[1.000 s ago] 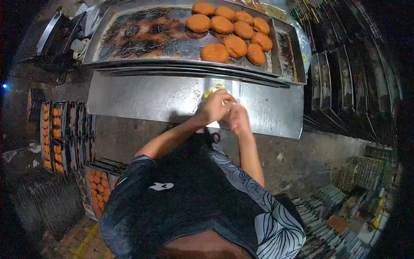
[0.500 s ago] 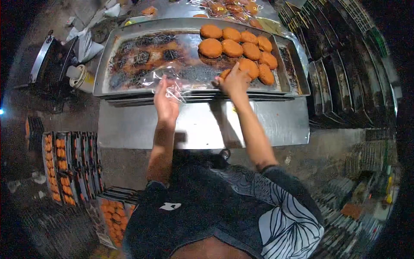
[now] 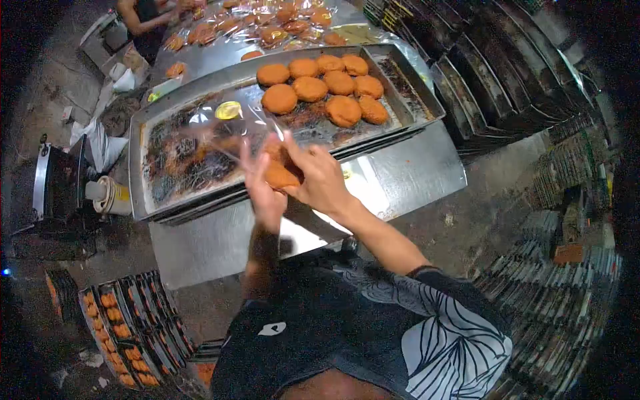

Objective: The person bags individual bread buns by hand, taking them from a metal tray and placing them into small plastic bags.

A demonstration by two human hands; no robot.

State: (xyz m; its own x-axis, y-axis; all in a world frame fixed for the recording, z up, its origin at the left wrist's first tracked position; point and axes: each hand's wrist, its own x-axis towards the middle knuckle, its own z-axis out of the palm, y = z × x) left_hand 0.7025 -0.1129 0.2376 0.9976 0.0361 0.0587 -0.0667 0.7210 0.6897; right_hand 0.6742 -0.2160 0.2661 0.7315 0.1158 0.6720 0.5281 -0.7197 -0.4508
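My left hand grips a clear plastic bag with a yellow round label, its film spread up over the tray. In my right hand is an orange-brown round bun, brought right up against the left hand's fingers and the bag's mouth. Part of the bun is hidden by fingers and film. Both hands are above the near edge of a scorched metal baking tray. Several more buns lie in rows at the tray's right end.
Under the tray is a steel table. Beyond it, bagged buns are heaped. A person stands at the far left. Dark trays lean at the right; racked trays of buns stand on the floor at lower left.
My right hand has lifted a bun from the tray and carried it left to the bag in my left hand. The view has turned, bringing the heap and another person into sight.
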